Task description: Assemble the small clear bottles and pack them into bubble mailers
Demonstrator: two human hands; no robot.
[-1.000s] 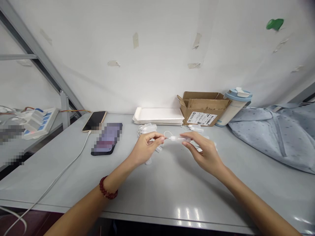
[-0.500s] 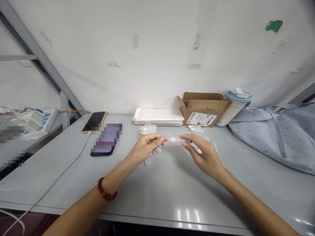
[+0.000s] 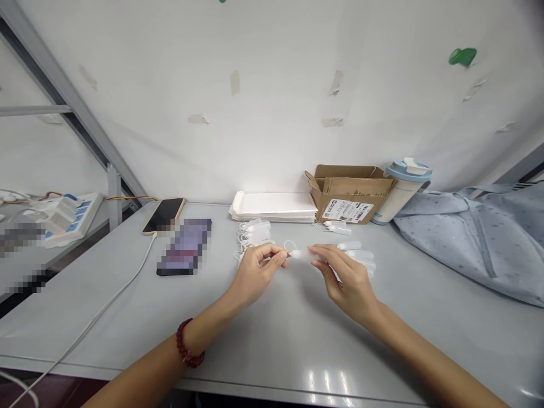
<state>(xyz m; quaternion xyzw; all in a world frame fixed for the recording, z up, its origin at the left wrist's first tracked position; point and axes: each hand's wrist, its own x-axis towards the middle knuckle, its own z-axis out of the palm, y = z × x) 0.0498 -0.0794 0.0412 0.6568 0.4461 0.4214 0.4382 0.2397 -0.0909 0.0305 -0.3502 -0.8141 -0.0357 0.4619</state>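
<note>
Both hands hover over the middle of the grey table [image 3: 272,340]. My left hand [image 3: 255,275], with a red bead bracelet at the wrist, pinches the thin end and looped cord of a small white plastic tube [image 3: 302,253]. My right hand [image 3: 346,280] pinches the other end of the same tube between thumb and fingers. More white tubes [image 3: 359,258] lie on the table just behind my right hand. A second small heap of white tubes with cords [image 3: 254,232] lies behind my left hand.
A stack of white flat bags [image 3: 274,205], an open cardboard box [image 3: 351,190] and a blue-lidded cup [image 3: 402,190] stand along the wall. Two phones [image 3: 164,215] [image 3: 185,254] lie at the left, one on a white cable. Blue cloth [image 3: 476,232] covers the right. A power strip [image 3: 68,212] sits far left.
Both hands have sunk a little toward the table while still holding the tube between them. The view has tilted slightly downward.
</note>
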